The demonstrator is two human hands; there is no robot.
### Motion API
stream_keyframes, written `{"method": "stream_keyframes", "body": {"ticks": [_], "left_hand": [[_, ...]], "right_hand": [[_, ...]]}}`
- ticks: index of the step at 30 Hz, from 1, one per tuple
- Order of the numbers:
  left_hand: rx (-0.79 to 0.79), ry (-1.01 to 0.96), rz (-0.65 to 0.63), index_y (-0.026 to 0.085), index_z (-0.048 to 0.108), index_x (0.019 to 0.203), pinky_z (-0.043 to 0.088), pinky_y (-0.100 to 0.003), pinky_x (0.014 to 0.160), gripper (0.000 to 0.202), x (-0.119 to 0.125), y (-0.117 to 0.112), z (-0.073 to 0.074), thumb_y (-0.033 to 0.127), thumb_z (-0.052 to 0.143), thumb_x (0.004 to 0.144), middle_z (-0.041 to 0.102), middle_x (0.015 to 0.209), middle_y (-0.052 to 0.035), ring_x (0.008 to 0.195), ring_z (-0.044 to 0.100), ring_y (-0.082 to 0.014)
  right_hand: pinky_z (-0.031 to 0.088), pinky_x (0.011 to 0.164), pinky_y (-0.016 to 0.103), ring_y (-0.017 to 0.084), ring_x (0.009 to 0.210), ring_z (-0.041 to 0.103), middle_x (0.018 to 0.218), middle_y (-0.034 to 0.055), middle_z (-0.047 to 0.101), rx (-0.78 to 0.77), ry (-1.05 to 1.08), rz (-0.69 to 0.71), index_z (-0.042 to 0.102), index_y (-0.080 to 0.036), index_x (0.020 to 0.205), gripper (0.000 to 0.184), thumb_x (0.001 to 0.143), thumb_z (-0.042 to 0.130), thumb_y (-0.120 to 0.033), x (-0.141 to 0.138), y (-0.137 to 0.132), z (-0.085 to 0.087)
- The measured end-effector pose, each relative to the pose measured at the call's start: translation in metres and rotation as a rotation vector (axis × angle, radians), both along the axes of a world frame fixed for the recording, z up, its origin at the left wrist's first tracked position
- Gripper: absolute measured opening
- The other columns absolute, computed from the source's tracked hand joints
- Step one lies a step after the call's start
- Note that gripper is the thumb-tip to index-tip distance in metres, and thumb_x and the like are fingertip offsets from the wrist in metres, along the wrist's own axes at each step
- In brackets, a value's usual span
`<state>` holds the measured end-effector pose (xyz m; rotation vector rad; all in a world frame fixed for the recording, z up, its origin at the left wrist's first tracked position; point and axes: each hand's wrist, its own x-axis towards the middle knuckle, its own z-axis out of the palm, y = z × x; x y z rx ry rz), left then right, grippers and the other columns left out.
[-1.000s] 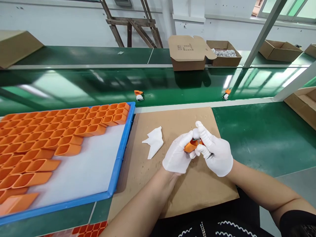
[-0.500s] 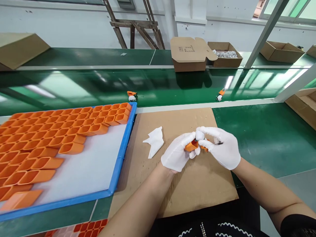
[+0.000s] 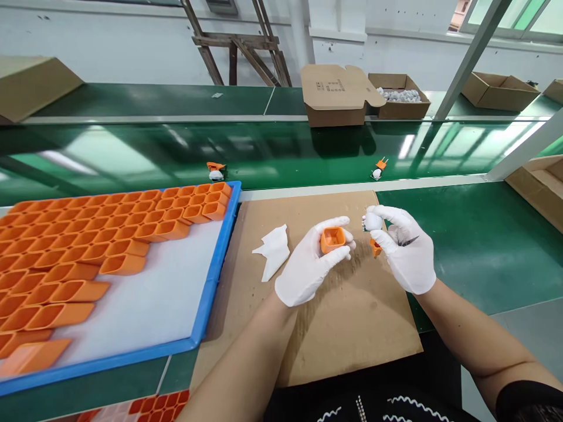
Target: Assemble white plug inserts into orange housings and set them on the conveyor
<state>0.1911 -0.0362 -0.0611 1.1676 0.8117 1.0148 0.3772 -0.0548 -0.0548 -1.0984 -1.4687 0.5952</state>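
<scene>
Whitewashed wall (image 3: 109,44) fills the far side of the room, with a brown wooden frame (image 3: 235,42) standing before it. Below runs a green shelf (image 3: 176,99) carrying an open-lidded cardboard box (image 3: 336,118) and, just beside that, a smaller carton (image 3: 404,111) of little white parts. On the glossy green belt (image 3: 153,155) nearer me lie two small orange-and-white assemblies (image 3: 216,171), well apart from each other.

My green worktop (image 3: 466,234) bears a brown cardboard sheet (image 3: 352,328), and both my white-gloved hands are above it. My left hand (image 3: 305,264) has its thumb and fingers curled partway round an orange plastic housing (image 3: 333,240), its open mouth turned up toward me. My right hand (image 3: 409,255), apart from the left, pinches a white rounded part (image 3: 374,221) between thumb and fingertips, nearly closed on it; an orange piece (image 3: 375,247) shows just below, and my fingers hide whether the two are joined.

Left of my hands, a torn-edged white scrap (image 3: 273,252) lies flat on the sheet. Farther left sits a blue-rimmed tray (image 3: 212,281), where rows of orange housings (image 3: 92,234) stand packed together on a white liner (image 3: 176,281).
</scene>
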Motion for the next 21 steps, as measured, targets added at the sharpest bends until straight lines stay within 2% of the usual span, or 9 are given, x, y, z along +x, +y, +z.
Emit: {"method": "stream_keyframes", "body": {"ticks": [4,7,12,16,21], "left_hand": [[0.129,0.054,0.026,0.023,0.051,0.127,0.050,-0.040,0.096,0.049,0.003,-0.001,-0.006,0.025,0.074,0.083,0.071,0.110,-0.0072,0.104,0.068,-0.0217],[0.185,0.070,0.073,0.023,0.049,0.119,0.050,-0.044,0.096,0.041,0.007,-0.003,-0.011,0.026,0.072,0.085,0.071,0.113,-0.0082,0.101,0.070,-0.0219],[0.388,0.231,0.278,0.025,0.064,0.107,0.048,-0.044,0.101,0.031,0.008,-0.003,-0.010,0.024,0.078,0.079,0.068,0.115,-0.0071,0.113,0.063,-0.0252],[0.519,0.266,0.370,0.029,0.073,0.104,0.050,-0.042,0.098,0.033,0.004,-0.004,-0.006,0.020,0.083,0.074,0.070,0.108,-0.0049,0.104,0.063,-0.0247],[0.588,0.273,0.369,0.032,0.075,0.109,0.053,-0.040,0.096,0.038,0.002,-0.006,-0.008,0.013,0.078,0.077,0.073,0.108,-0.0034,0.103,0.066,-0.0231]], "right_hand": [[0.057,0.056,0.030,0.015,0.077,0.064,0.115,0.0052,0.068,0.053,0.047,0.009,0.072,-0.030,0.118,0.028,0.091,0.066,-0.022,0.000,-0.001,0.003],[0.058,0.056,0.030,0.014,0.074,0.064,0.112,0.0040,0.069,0.146,0.016,0.008,0.073,-0.031,0.116,0.029,0.091,0.068,-0.019,0.000,-0.002,0.004],[0.062,0.067,0.037,0.014,0.068,0.064,0.100,0.0014,0.073,0.264,-0.063,-0.025,0.071,-0.033,0.122,0.041,0.086,0.074,-0.012,-0.001,-0.003,0.005],[0.063,0.088,0.043,0.020,0.090,0.072,0.099,0.0019,0.073,0.420,-0.079,0.048,0.071,-0.030,0.123,0.046,0.084,0.075,-0.006,-0.001,-0.004,0.004],[0.064,0.093,0.039,0.022,0.100,0.073,0.116,0.0042,0.074,0.453,-0.211,0.099,0.062,-0.032,0.137,0.060,0.085,0.076,-0.006,0.002,-0.008,-0.002]]}}
